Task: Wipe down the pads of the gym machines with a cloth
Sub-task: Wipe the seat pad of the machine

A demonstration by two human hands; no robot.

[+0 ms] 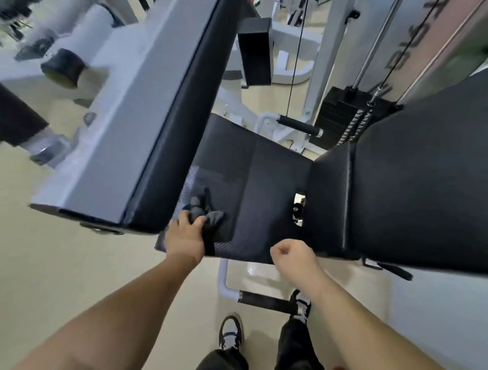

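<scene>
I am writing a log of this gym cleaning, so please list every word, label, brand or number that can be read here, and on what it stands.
No text can be read for certain.
Large dark letters on the pale wall panel: tilted, crossed by a cable, not readable.
Small coloured sign at the top edge: too small to read.
Seat pad and cloth: no text shows.

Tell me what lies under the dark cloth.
The dark cloth, gripped by the left hand, lies on the black seat pad. The pad's surface beneath it is covered.
</scene>
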